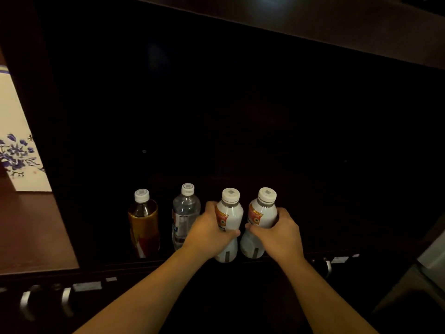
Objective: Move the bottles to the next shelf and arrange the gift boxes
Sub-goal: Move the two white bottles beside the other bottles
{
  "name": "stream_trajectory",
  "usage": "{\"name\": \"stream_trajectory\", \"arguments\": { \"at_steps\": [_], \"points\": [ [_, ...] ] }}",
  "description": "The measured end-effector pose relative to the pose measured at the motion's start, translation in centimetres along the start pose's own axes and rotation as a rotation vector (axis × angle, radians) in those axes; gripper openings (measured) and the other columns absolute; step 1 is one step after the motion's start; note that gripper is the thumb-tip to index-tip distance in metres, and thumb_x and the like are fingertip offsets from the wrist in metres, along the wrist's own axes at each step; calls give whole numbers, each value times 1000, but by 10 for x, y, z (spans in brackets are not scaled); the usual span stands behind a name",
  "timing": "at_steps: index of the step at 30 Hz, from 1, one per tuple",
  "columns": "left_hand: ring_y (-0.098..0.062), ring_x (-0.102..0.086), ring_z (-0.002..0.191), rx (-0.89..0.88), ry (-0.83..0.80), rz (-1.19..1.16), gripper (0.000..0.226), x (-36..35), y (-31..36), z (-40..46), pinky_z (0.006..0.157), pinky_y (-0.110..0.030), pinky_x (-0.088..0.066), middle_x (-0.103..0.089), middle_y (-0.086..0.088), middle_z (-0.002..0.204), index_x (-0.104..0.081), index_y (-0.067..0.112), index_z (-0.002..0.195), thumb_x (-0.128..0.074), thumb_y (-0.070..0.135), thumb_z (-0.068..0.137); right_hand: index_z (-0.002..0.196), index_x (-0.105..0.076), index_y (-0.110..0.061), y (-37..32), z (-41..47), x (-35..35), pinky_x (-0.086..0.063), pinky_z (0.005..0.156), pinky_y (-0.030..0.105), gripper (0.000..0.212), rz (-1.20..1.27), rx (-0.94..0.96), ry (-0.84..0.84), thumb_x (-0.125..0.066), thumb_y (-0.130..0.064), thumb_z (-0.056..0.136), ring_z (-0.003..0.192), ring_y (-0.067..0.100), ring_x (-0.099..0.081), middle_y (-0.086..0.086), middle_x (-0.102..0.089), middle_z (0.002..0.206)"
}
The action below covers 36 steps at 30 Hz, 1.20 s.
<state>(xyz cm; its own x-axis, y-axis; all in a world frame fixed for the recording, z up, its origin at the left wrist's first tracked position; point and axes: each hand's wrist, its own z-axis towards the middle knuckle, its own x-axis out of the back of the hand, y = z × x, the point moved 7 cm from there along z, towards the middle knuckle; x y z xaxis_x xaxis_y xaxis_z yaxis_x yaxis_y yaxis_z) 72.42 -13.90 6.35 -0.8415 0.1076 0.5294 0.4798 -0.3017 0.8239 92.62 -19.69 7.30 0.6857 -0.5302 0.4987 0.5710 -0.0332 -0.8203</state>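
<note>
Four capped bottles stand in a row at the front of the dark wooden shelf [301,237]. Left hand [212,231] wraps the left white-labelled plastic bottle [228,218] at its waist; right hand [279,233] clasps the right white-labelled plastic bottle [261,214] (bottles nearly touching). Amber tea bottle [144,225] and clear water bottle [185,216] stand untouched to the left

Two bare forearms show, and neither has a sleeve anywhere along the visible length from the elbow region to the wrist. The left hand [209,231] and the right hand [277,233] are uncovered too: there are no gloves. Neither wrist carries a watch, band or bracelet. The visible fingers [212,206] carry no rings. Dim light leaves nails and finer marks on the arms too dark to make out.
</note>
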Motion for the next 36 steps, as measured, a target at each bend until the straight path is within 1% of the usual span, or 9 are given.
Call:
{"name": "stream_trajectory", "arguments": {
  "at_steps": [2,6,9,11,14,19,24,29,36],
  "points": [
    [-13,-63,108,17,15,17,81,-7,4,5,88,-29,-54,-65,6,116,-40,20,133,-87,38,69,110,-58,-23,7,12,2,-58,71,30,62,11,4,-25,-91,-41,60,85,6,-65,-11,-66,96],
    [-13,-63,106,61,61,55,82,-20,6,12,88,-30,-54,-65,8,115,-38,21,133,-87,40,70,105,-57,-25,22,31,7,-51,59,16,58,28,28,-70,-91,-40,60,79,0,-64,-13,-65,90],
    [-9,-61,101,90,86,52,83,-28,8,17,81,-23,-48,-62,14,111,-36,25,135,-86,40,70,105,-57,-24,36,43,8,-52,61,20,58,46,21,-100,-91,-39,61,80,1,-64,-12,-66,92],
    [-10,-61,104,108,101,47,84,-33,10,21,83,-24,-48,-63,12,113,-36,26,136,-86,40,70,105,-57,-24,43,52,8,-53,63,22,57,56,13,-113,-91,-40,62,81,2,-64,-12,-66,92],
    [-13,-61,108,126,127,53,84,-39,13,27,86,-26,-48,-63,9,117,-36,25,138,-86,38,72,103,-57,-26,48,63,9,-50,59,19,55,59,30,-143,-91,-40,62,78,0,-63,-13,-65,91],
    [-11,-58,107,139,154,51,83,-47,16,33,85,-24,-45,-59,12,114,-35,26,140,-85,34,74,108,-57,-22,59,79,14,-50,61,19,56,71,55,-157,-90,-37,65,81,2,-63,-11,-66,94],
    [-18,-58,116,148,157,74,83,-55,21,37,96,-34,-50,-60,5,125,-32,25,142,-83,34,77,113,-54,-24,67,87,21,-49,60,19,60,79,45,-210,-89,-35,66,82,2,-62,-12,-64,95],
    [-18,-59,114,123,152,111,81,-60,24,37,94,-36,-51,-60,4,124,-31,25,141,-81,35,79,120,-49,-27,71,86,21,-48,60,18,64,107,4,-264,-86,-33,69,84,0,-61,-14,-63,99],
    [-14,-60,115,138,106,154,79,-53,20,28,85,-22,-45,-62,6,127,-33,24,142,-80,39,79,128,-45,-21,71,75,22,-45,61,21,63,55,-44,-307,-80,-38,79,88,11,-58,-7,-59,106]
  ]
}}
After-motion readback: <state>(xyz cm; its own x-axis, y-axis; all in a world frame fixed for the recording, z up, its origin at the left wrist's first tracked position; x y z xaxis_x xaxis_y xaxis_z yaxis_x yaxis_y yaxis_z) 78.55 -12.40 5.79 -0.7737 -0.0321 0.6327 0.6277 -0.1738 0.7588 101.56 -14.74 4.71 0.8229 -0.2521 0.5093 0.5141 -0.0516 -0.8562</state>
